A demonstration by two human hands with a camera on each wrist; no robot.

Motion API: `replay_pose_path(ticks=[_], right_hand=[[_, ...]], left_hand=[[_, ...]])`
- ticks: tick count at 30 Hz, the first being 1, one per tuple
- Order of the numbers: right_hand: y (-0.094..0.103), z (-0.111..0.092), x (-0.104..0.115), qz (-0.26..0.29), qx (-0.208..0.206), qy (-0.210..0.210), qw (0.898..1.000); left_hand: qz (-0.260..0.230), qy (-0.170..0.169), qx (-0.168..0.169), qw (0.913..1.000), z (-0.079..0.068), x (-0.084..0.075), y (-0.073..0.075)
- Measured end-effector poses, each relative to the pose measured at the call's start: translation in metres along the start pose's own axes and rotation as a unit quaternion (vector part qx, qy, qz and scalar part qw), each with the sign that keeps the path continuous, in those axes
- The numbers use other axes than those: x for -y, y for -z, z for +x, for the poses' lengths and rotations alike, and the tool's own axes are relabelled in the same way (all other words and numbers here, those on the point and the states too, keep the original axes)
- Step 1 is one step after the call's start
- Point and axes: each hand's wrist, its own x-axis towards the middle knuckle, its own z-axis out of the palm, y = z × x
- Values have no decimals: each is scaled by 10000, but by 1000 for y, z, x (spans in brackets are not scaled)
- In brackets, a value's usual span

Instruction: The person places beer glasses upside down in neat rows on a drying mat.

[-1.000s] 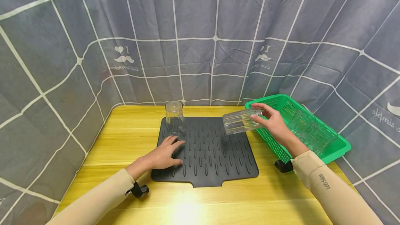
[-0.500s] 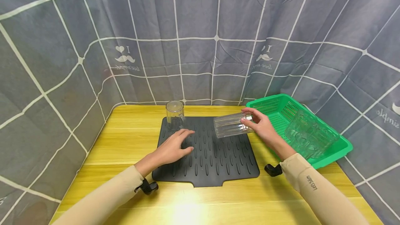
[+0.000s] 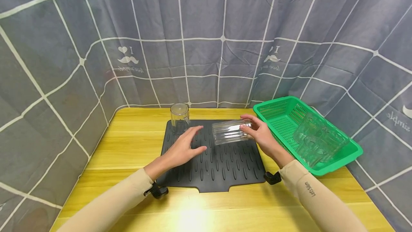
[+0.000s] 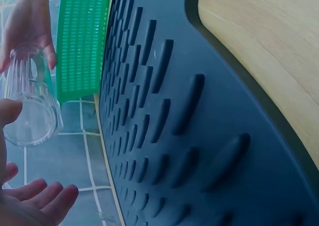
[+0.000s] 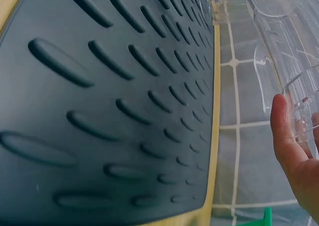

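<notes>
Right hand [image 3: 264,137] has the glass [image 3: 229,131] pinched near one end, thumb and fingers curled on it, and it's tipped sideways in the air over the black mat [image 3: 222,171]. Left hand [image 3: 180,150] is near the other end, thumb well apart from the fingers, holding nothing. There's a mug [image 3: 179,117] standing at the mat's far left corner, plus a green basket [image 3: 338,165] of glassware [image 3: 318,140] on the tabletop's [image 3: 138,135] right side.

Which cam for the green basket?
Head. It shows nearly all of the green basket, rim and inside, with the glassware lying in it. Left wrist shows only part of its perforated wall, cut off by the top edge; right wrist, just a green scrap at the bottom edge.
</notes>
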Motion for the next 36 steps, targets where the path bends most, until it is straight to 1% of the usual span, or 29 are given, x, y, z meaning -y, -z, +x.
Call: replay_pose_path(ticks=[4,9,12,18,21,25,28,31,36], right_hand=[[-7,1,-2,85,48,-68,9999],[-14,1,-4,151,102,-136,9997],[-17,1,-4,136,103,-166,9997],[-22,0,-4,173,117,-168,9996],[-25,0,-5,269,112,-185,9994],[-27,-1,-6,332,105,-196,9992],[-28,-1,-6,353,112,-194,9991],[-27,-1,-6,418,124,-202,9988],[-24,-1,-9,534,331,-266,9977]], left_hand=[[-329,85,-77,9994,3,-3,-2],[-694,121,-3,9975,6,-8,-4],[-861,132,14,9962,8,-10,-5],[-1069,81,-112,9942,12,-12,-8],[-1126,44,-107,9936,13,-14,-9],[-1015,44,-98,9948,14,-17,-10],[-913,51,-156,9957,14,-19,-10],[-912,9,-194,9956,16,-22,-10],[-939,-122,-251,9952,17,-25,-10]])
